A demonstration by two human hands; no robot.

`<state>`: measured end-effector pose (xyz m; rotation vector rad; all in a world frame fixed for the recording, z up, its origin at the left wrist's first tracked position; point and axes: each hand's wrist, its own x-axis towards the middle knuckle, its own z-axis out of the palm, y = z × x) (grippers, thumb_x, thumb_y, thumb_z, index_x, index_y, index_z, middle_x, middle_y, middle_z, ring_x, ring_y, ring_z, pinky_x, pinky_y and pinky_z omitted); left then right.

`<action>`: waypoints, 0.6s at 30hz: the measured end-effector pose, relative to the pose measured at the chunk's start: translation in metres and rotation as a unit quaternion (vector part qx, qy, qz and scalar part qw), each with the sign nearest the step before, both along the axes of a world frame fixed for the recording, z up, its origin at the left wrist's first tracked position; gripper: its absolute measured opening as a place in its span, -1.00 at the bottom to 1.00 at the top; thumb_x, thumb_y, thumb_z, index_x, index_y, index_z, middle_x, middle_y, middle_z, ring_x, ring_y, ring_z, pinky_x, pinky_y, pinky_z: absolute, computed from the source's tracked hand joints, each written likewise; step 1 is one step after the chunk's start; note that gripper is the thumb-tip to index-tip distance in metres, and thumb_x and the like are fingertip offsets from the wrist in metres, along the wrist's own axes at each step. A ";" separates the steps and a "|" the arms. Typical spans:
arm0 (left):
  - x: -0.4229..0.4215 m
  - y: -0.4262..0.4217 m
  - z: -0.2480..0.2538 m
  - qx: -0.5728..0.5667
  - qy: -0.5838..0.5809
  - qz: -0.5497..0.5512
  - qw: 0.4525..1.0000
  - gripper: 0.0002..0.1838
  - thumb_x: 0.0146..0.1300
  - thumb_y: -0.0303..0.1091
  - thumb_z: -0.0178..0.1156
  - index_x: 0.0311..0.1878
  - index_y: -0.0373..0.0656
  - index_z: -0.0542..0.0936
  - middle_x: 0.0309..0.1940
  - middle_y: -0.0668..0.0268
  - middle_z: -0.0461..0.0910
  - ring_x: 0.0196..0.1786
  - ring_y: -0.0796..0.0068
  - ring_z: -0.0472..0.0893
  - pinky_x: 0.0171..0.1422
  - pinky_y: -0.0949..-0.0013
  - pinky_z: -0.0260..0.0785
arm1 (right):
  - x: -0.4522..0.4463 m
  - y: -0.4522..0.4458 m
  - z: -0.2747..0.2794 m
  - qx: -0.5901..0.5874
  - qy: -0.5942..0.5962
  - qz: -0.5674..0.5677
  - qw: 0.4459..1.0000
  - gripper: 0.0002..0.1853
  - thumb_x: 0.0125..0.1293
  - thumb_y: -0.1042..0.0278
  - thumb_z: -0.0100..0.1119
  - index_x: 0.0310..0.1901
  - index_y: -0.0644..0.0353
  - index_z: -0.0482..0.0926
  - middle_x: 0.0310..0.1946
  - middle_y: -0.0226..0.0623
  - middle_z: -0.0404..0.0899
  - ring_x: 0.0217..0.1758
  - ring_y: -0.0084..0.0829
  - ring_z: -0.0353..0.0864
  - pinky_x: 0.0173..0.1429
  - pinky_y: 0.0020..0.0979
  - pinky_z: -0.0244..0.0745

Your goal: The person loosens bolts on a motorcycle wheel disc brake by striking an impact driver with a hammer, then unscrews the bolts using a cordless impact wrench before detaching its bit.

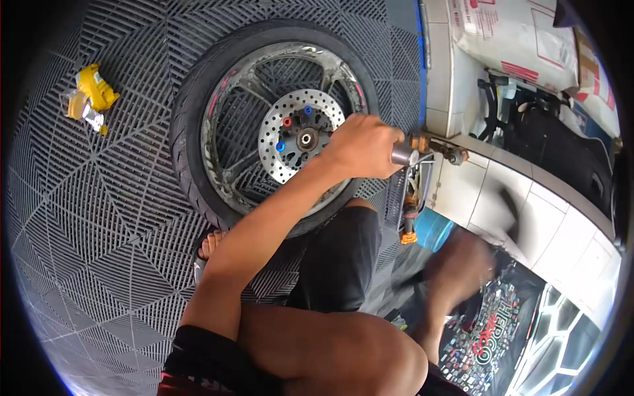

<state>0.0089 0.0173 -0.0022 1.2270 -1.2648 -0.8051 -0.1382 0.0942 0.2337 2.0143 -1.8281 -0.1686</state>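
Observation:
A motorcycle wheel [188, 158] with a black tyre lies on the grey slatted floor. On its hub is a drilled brake disc [272, 125] with blue and red bolts. My left hand [363, 146] is closed over the wheel's right side, wrapped around a grey metal cylinder [404, 156] whose end sticks out on the right. Most of that cylinder is hidden in the fist. My right hand [462, 267] is lower right, smeared by motion, so its fingers do not show clearly. A dark blurred shape [508, 208] is above and right of it; I cannot tell what it is.
Rusty metal parts [439, 146] with cables stand right of the wheel, near a blue container [433, 230]. A yellow object [98, 89] lies at far left. White bags [518, 39] sit on the tiled ledge. A printed mat [489, 336] is lower right. My legs [337, 264] are close below.

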 end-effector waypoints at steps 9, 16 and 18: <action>-0.003 -0.002 -0.001 -0.015 -0.022 -0.003 1.000 -0.78 -0.09 -0.18 0.38 -0.38 -0.06 0.71 -0.47 0.13 0.70 -0.29 0.03 0.72 -0.14 0.04 0.55 | 0.005 -0.019 -0.005 -0.123 -0.163 0.229 0.952 -0.63 0.62 0.12 -0.11 -0.32 0.19 0.41 -0.61 -0.47 0.23 -0.68 -0.60 0.20 -0.57 -0.44 0.21; -0.003 0.001 0.000 -0.008 -0.003 -0.019 1.000 -0.71 -0.10 -0.11 0.41 -0.35 -0.08 0.73 -0.47 0.12 0.71 -0.30 0.00 0.72 -0.10 0.06 0.53 | -0.020 -0.009 -0.036 0.088 -0.508 -0.014 0.857 -0.62 0.61 -0.02 0.02 -0.27 0.11 0.36 -0.68 -0.52 0.25 -0.73 -0.68 0.17 -0.69 -0.53 0.04; -0.004 0.002 0.001 -0.032 -0.011 0.045 0.998 -0.73 -0.12 -0.15 0.41 -0.37 -0.08 0.73 -0.48 0.11 0.70 -0.32 0.02 0.72 -0.12 0.06 0.53 | -0.022 -0.031 -0.035 0.109 -0.507 0.072 0.852 -0.62 0.63 -0.04 -0.04 -0.25 0.10 0.39 -0.67 -0.54 0.22 -0.75 -0.70 0.12 -0.72 -0.55 -0.01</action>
